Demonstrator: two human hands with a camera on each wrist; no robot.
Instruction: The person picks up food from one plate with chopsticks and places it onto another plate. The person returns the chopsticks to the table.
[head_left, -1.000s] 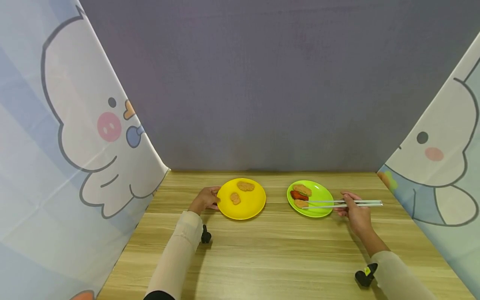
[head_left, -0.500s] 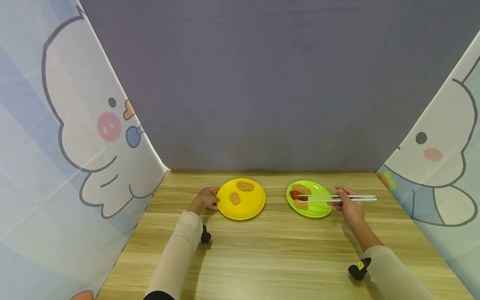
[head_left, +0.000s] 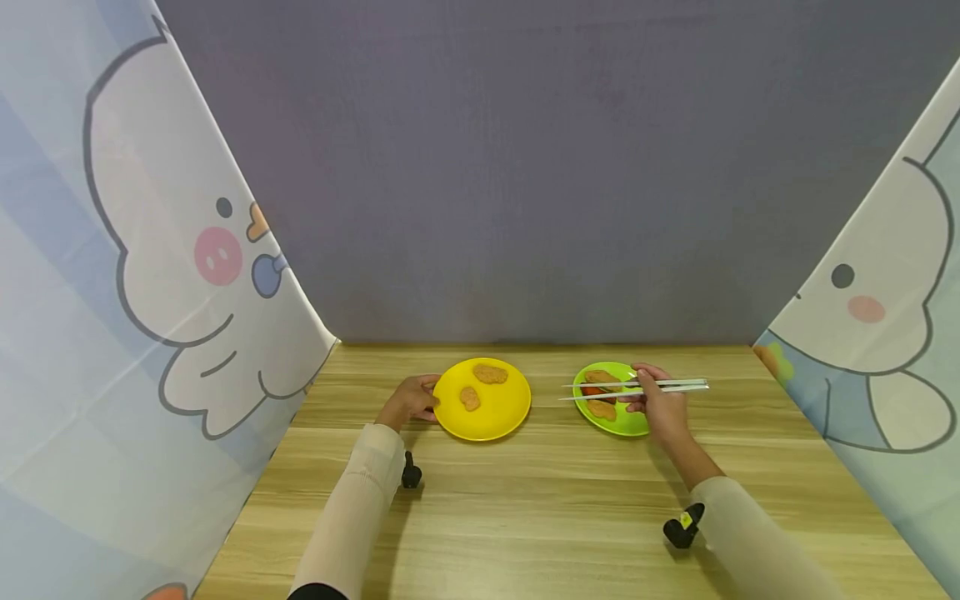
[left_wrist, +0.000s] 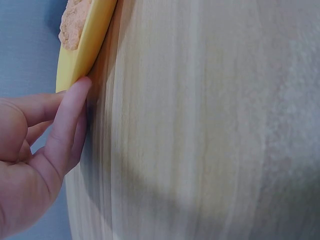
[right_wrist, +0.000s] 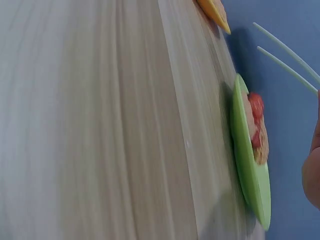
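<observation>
Right hand (head_left: 660, 406) pinching silver chopsticks (head_left: 637, 388) between curled fingers, tips empty above the green plate (head_left: 628, 423) of nuggets; left hand (head_left: 408, 401) with fingertips (left_wrist: 75, 102) touching the yellow plate (head_left: 495, 417) rim, fingers loosely together

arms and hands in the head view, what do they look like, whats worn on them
Both arms wear long cream knit sleeves, left sleeve and right sleeve, ending at the wrists. A small black device sits at each wrist; the right one carries a yellow mark. The hands are bare, without gloves.
</observation>
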